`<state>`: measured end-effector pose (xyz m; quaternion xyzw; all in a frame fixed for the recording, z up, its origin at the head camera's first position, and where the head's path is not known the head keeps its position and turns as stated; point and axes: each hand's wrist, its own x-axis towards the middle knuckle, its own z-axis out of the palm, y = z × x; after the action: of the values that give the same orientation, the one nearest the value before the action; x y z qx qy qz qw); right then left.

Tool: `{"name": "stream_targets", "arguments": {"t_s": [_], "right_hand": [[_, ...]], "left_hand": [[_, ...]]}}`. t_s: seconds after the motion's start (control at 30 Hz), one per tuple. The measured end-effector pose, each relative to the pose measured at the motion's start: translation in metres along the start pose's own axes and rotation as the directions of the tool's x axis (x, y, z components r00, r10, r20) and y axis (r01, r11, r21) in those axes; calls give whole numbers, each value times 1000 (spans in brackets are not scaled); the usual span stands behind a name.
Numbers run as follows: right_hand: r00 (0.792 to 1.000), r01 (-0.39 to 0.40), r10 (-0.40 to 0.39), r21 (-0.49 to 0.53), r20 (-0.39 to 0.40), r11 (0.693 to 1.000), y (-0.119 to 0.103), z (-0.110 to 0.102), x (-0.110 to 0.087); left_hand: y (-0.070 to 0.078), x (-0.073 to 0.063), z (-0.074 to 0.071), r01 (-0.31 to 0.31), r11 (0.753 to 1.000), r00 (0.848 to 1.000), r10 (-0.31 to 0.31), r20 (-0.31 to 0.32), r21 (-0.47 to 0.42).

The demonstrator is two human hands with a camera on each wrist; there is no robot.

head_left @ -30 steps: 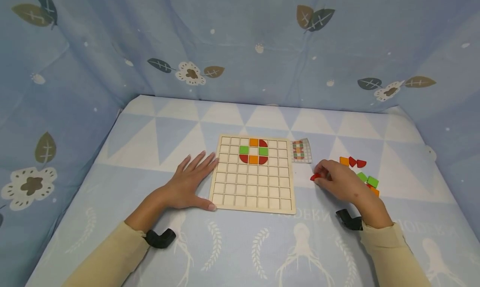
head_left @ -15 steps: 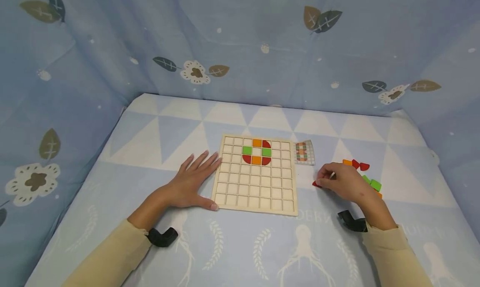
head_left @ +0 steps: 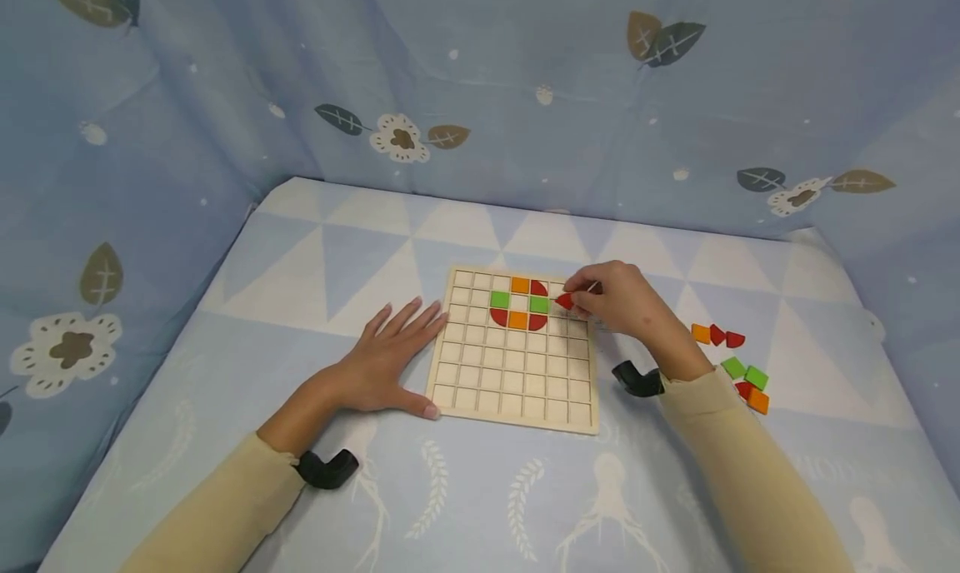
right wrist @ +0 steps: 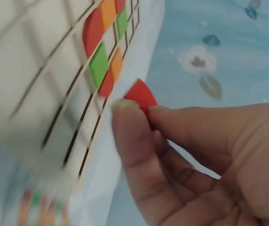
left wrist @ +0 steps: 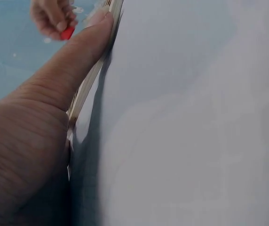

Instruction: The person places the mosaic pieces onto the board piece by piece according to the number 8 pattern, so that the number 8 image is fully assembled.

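Note:
A wooden grid board [head_left: 510,381] lies on the table with red, green and orange tiles set in a ring near its far edge. Thumb and fingertips of my right hand [head_left: 618,298] pinch a red quarter-round tile [right wrist: 141,95] over the board's far right part. My left hand [head_left: 382,369] lies spread at the board's left side, fingertips and thumb touching its edge; the left wrist view shows the thumb [left wrist: 73,63] along that edge. An orange tile [head_left: 518,320] and a green tile [head_left: 538,304] belong to the ring.
Loose tiles lie to the right: an orange tile [head_left: 701,333] beside red ones, and a green tile [head_left: 757,378] near another orange tile [head_left: 758,401]. A pattern card [right wrist: 40,207] lies by the board, mostly hidden under my right hand in the head view. Blue curtains surround the table.
My right hand has picked up the red tile from the table and carried it left and away from me, over the board. My left hand keeps its place at the board.

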<state>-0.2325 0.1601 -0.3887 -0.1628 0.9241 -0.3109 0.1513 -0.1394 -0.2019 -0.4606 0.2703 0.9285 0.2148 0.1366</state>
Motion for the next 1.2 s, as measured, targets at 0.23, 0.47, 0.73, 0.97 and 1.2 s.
{"name": "stream_targets", "arguments": {"t_s": [0.23,0.47,0.73,0.97,1.2], "right_hand": [[995,99,-97,-76,37,992,-31,16,55],[986,138,-129,-79,111,987,-41,33,81],[979,169,-156,-104,129,980,-35,43,91],[961,269,-244,-236,128,934,-33,49,89],[942,335,-310,-313,127,889,-35,50,83]], "left_hand": [[0,-1,0,11,1000,1000,-11,0,5],[1,1,3,18,1000,1000,-18,6,10],[0,0,0,23,1000,1000,-23,4,14],[0,-1,-1,23,1000,1000,-23,1,16],[1,0,-1,22,1000,1000,-22,2,16]]}}
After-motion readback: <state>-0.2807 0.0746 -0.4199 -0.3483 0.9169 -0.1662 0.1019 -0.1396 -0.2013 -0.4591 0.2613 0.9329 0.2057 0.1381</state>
